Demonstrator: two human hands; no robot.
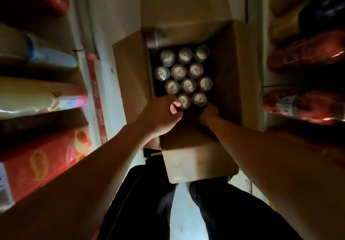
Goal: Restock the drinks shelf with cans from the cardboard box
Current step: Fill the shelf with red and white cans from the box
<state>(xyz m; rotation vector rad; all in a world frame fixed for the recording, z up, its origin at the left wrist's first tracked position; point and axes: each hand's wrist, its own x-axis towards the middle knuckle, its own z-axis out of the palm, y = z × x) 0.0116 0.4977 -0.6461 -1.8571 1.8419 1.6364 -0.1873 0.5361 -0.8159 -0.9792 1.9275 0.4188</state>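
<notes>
We're looking straight down into the open brown cardboard box (pixel 229 83), which sits on the floor between two shelves, its long side running away from us and its flaps folded out. Inside, the silver-topped drink cans (pixel 183 72) stand upright, lids facing us, long axes pointing up at the camera, packed in staggered rows toward the far end of the box. Our left hand (pixel 160 116) is at the near row, fingers curled with the fingertips at the rim of the nearest can (pixel 183 100); whether that grip has actually closed on it, we cannot tell. Our right hand (pixel 209 113) reaches down into the dark near end of the box just below the neighbouring can (pixel 199 99); its fingers are lost in shadow, so we cannot tell its grip either. The can bodies are hidden below their lids. On both sides, blurred red, yellow and pale packages (pixel 46 98) lie on the shelves, cut off by the edges.
</notes>
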